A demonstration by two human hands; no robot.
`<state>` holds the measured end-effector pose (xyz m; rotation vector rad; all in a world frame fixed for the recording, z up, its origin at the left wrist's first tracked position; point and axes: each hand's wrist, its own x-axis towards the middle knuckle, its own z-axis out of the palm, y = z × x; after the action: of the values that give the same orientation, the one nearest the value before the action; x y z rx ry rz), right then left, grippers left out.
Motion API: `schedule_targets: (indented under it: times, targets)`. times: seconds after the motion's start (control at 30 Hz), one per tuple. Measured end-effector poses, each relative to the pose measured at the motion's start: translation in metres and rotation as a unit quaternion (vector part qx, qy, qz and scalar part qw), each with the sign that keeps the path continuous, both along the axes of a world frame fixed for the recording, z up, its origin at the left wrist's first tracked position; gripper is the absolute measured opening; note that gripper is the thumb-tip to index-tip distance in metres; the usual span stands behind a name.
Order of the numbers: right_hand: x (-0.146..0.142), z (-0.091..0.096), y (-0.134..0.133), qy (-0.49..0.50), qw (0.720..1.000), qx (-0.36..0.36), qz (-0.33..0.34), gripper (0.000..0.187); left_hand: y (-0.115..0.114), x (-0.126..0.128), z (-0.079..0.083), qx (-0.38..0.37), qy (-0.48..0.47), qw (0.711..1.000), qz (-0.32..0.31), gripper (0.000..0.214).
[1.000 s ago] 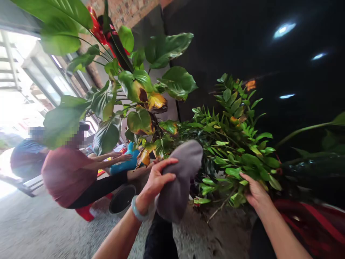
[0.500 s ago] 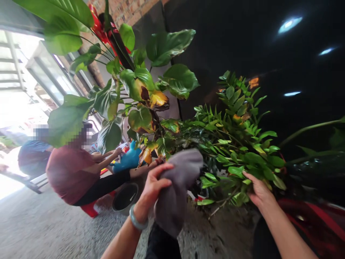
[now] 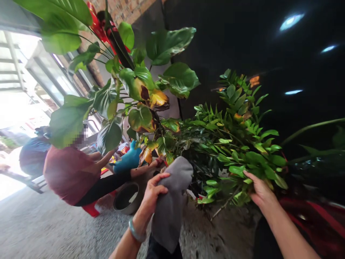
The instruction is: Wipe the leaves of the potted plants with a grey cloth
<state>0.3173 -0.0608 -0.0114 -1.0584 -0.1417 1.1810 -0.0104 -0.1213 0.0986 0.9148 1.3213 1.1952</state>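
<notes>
My left hand (image 3: 151, 196) is closed round a grey cloth (image 3: 172, 201) and holds it up against the lower stems of a bushy green plant with small glossy leaves (image 3: 234, 144). A pale bangle sits on that wrist. My right hand (image 3: 259, 191) reaches under the right side of the same plant, fingers curled about a leafy stem. A taller plant with broad leaves (image 3: 140, 82), some yellowed and brown, rises just left of it.
A person in a dark red top (image 3: 70, 172) crouches at the left beside a round dark basin (image 3: 128, 197) and a blue object (image 3: 128, 161). Another person sits behind. Grey gravelly floor lies below. A dark glossy wall stands behind the plants; red shapes lie at lower right.
My left hand has drawn the grey cloth downward and a little left along the plant. My right hand stays on the same stem. The crouching person's arm has shifted.
</notes>
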Motion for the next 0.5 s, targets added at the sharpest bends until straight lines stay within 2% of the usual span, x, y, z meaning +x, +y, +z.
schedule_targets:
  times: [0.13, 0.2, 0.23, 0.27, 0.33, 0.43, 0.5]
  targets:
    - [-0.003, 0.004, 0.002, 0.009, 1.000, 0.018, -0.003, 0.032, 0.027, -0.003, 0.043, 0.169, -0.035, 0.980, 0.095, 0.058]
    - [-0.005, 0.003, 0.004, 0.007, 1.000, 0.017, -0.004, 0.029, 0.042, 0.006, 0.050, 0.205, -0.037, 0.972, 0.111, 0.063]
    - [-0.006, 0.003, 0.005, 0.005, 1.000, 0.014, -0.004, 0.028, 0.046, 0.011, 0.047, 0.200, -0.036, 0.973, 0.108, 0.064]
    - [-0.006, 0.002, 0.005, 0.004, 1.000, 0.011, -0.006, 0.027, 0.046, 0.017, 0.040, 0.182, -0.033, 0.978, 0.099, 0.064]
    - [-0.006, 0.002, 0.005, 0.002, 1.000, 0.003, -0.009, 0.026, 0.037, 0.026, 0.015, 0.122, -0.017, 0.990, 0.066, 0.060]
    - [-0.004, 0.001, 0.002, 0.003, 1.000, -0.008, -0.010, 0.029, 0.007, 0.029, -0.029, 0.009, 0.015, 1.000, -0.009, 0.051]
    - [-0.001, 0.002, -0.001, 0.003, 1.000, -0.011, -0.006, 0.030, -0.011, 0.025, -0.044, -0.056, 0.017, 0.997, -0.053, 0.046]
